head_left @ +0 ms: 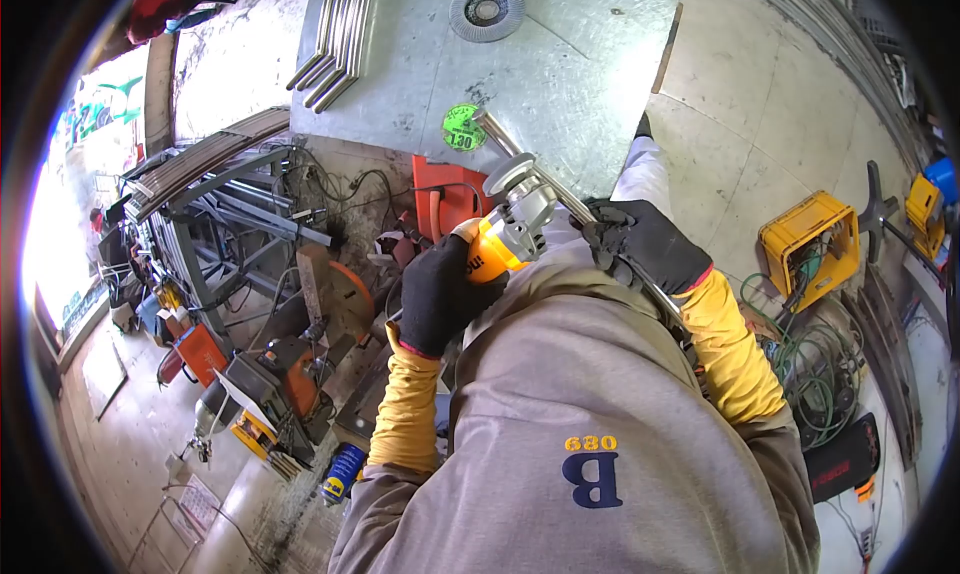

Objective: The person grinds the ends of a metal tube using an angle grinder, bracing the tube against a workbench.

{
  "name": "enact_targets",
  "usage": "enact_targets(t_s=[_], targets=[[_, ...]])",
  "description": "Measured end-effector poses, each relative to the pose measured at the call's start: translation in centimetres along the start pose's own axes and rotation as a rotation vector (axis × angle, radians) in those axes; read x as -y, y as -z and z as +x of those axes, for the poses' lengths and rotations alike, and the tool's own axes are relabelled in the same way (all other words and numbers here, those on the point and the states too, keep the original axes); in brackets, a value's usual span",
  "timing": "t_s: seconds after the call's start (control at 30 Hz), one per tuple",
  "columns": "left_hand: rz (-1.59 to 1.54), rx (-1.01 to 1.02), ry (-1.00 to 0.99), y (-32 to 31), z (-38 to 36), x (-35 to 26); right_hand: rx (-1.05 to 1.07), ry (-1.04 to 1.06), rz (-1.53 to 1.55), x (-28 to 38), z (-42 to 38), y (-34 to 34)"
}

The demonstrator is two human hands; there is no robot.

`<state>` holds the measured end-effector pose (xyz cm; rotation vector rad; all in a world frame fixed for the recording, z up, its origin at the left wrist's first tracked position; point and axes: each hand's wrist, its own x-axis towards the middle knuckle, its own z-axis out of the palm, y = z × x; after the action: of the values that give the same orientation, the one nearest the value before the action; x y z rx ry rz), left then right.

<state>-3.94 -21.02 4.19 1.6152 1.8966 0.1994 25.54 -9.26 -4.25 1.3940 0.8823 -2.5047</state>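
Observation:
My left hand (443, 289), in a black glove, is wrapped around the yellow body of an angle grinder (492, 254). The grinder's silver head points away from me, and its round disc (508, 177) lies right beside a shiny metal tube (568, 199). My right hand (655, 246), also gloved in black, grips this tube, which slants from the table's near edge back past my waist. Part of the tube is covered by the glove. Both hands are close in front of my body.
Ahead stands a metal-topped table (400, 99) bearing bent tubes (335, 39), a loose flap disc (487, 10) and a green round label (464, 127). A yellow crate (815, 244) sits at right near green hose (820, 374). Tools and a steel frame (215, 244) crowd the left floor.

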Motion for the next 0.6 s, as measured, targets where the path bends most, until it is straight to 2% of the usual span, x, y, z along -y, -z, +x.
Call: enact_targets(t_s=[0.03,0.13,0.27,0.33,0.37,0.43,0.57,0.6], targets=[[-0.006,-0.011,-0.017,-0.1,-0.1,0.5,0.085,0.003,0.104,-0.3,0.5,0.2],[0.014,-0.014,0.001,-0.2,-0.5,1.4,0.16,-0.011,0.227,0.9,-0.8,0.9],[0.045,-0.04,0.02,-0.3,-0.8,2.2,0.198,-0.001,0.249,0.3,-0.3,1.5],[0.041,-0.041,-0.002,0.0,-0.7,2.0,0.256,-0.091,0.508,0.2,-0.2,1.5],[0.035,-0.043,-0.028,0.1,-0.5,1.8,0.256,-0.09,0.506,0.3,-0.2,1.4],[0.035,-0.044,-0.047,0.1,-0.2,1.6,0.077,0.024,0.147,0.5,-0.6,0.5],[0.042,-0.013,-0.044,0.4,-0.1,0.9,-0.052,0.024,-0.021,1.9,-2.1,-1.3],[0.041,-0.013,-0.042,0.4,0.0,0.5,-0.086,0.078,-0.1,1.9,-2.3,-1.7]])
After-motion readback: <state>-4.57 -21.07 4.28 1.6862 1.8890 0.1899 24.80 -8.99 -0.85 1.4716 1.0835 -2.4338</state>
